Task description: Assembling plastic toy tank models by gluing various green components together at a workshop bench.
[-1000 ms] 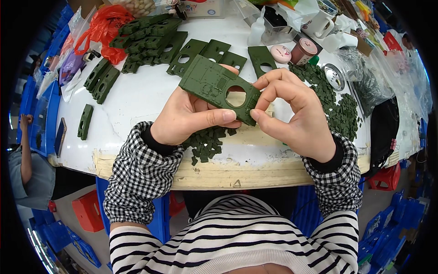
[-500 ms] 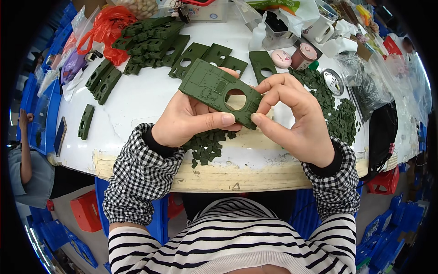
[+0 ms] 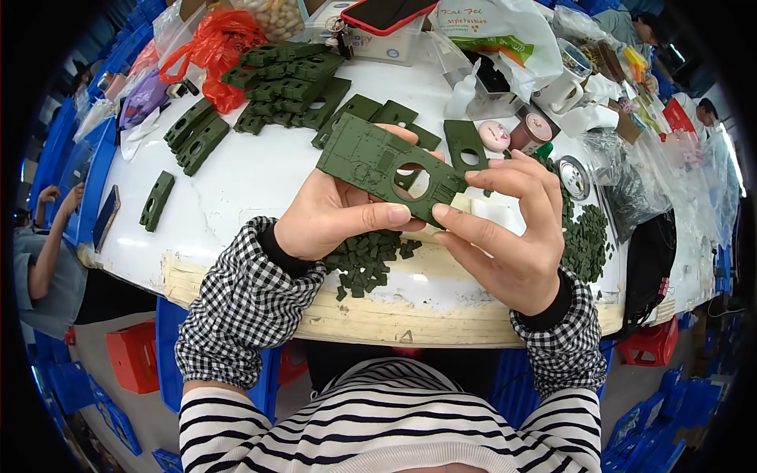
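Note:
A dark green plastic toy tank hull (image 3: 364,151), flat with a large round hole, is held up tilted above the table. My left hand (image 3: 319,213) is closed on it, thumb along the near edge and fingers behind. My right hand (image 3: 516,236) has thumb and fingertips at the hull's right end, touching its edge. Small green plastic pieces (image 3: 363,266) lie in a pile below my left hand. More small green pieces (image 3: 583,240) are heaped to the right. Several similar hulls (image 3: 465,146) lie beyond my hands.
Stacked green hulls (image 3: 292,83) stand at the far left, near a red plastic bag (image 3: 225,47). A single green part (image 3: 158,201) lies at left. A white squeeze bottle (image 3: 462,96), pink round tins (image 3: 530,132) and clear bags (image 3: 639,185) crowd the far right.
My right thumb and fingers have shifted along the hull's right end, and the fingers have straightened. The whole view has shifted slightly. My left hand keeps its hold.

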Motion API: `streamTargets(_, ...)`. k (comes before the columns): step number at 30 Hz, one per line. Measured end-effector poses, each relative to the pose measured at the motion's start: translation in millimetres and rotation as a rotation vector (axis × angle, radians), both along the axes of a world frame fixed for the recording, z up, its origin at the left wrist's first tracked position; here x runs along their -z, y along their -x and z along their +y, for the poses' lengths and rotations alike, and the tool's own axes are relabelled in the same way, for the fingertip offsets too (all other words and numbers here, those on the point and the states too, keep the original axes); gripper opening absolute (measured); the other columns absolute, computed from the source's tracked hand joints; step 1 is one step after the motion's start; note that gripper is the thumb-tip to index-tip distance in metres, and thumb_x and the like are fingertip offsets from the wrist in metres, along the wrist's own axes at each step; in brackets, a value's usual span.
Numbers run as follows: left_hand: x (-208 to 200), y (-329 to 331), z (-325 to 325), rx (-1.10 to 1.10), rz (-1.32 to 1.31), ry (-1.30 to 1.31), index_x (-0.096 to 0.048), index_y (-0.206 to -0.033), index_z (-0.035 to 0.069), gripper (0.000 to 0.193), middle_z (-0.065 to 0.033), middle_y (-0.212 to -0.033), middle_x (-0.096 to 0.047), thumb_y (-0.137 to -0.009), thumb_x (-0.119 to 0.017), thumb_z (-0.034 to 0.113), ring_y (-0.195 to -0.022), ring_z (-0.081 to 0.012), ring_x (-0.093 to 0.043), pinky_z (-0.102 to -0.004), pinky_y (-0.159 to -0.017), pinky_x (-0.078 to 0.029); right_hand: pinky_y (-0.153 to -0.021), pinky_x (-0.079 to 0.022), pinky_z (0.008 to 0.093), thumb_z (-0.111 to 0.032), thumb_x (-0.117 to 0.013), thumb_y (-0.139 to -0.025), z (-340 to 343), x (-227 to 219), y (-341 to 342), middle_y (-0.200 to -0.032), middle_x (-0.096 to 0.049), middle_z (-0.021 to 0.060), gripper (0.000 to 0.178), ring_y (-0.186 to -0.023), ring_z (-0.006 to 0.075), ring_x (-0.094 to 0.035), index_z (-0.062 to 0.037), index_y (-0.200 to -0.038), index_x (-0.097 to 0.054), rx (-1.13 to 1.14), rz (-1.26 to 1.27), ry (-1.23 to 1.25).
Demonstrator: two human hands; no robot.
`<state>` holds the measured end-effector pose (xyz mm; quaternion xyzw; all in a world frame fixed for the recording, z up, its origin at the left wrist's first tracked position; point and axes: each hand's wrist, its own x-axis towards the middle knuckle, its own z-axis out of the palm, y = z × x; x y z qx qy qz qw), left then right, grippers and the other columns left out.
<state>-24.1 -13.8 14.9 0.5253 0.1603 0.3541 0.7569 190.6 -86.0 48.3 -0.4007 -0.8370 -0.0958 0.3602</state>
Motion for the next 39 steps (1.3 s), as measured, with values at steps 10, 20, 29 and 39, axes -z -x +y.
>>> streamTargets(10, -4.4, -1.6, -1.3, 0.058, -0.007, 0.009, -0.029, -0.145, 0.004, 0.079, -0.0242, -0.136, -0.049, -0.082, -0.074, 0.021, -0.120, -0.0299, -0.057, -0.0417, -0.088, -0.058, -0.085, -0.045, 0.0341, -0.007, -0.071, -0.081, 0.7, 4.2, -6.7, -0.097, -0.061, 0.0115, 0.019, -0.093, 0.0260, -0.058, -0.0028, -0.100, -0.068, -0.022, 0.476, 0.301)
streamTargets(20, -4.2, -1.3, -1.7, 0.144, 0.066, 0.007, -0.028, -0.147, 0.002, 0.076, -0.0216, -0.133, -0.051, -0.085, -0.070, 0.019, -0.118, -0.0258, -0.057, -0.0391, -0.087, -0.058, -0.092, -0.044, 0.0315, -0.006, -0.067, -0.083, -2.5, 19.3, 5.9, -0.114, -0.052, 0.0100, 0.047, -0.105, 0.0171, -0.055, 0.0031, -0.124, -0.046, -0.187, 0.742, 0.665)
streamTargets(29, -1.5, -2.3, -5.7, 0.107, 0.053, 0.023, -0.028, -0.147, 0.003, 0.073, -0.0199, -0.135, -0.049, -0.086, -0.067, 0.012, -0.120, -0.0264, -0.056, -0.0399, -0.090, -0.057, -0.090, -0.044, 0.0342, -0.004, -0.067, -0.081, -2.1, 27.0, 12.6, -0.110, -0.052, 0.0145, 0.046, -0.101, 0.0236, -0.054, 0.0036, -0.122, -0.048, -0.107, 0.581, 0.514)
streamTargets(39, -1.6, -0.9, -2.6, 0.096, 0.031, 0.023, -0.028, -0.145, -0.002, 0.074, -0.0192, -0.132, -0.050, -0.085, -0.068, 0.014, -0.109, -0.0236, -0.060, -0.0369, -0.081, -0.061, -0.085, -0.040, 0.0386, -0.005, -0.079, -0.068, 1.2, -1.9, -1.5, -0.091, -0.056, 0.0040, 0.025, -0.093, 0.0253, -0.049, -0.0131, -0.091, -0.071, -0.119, 0.208, 0.300)
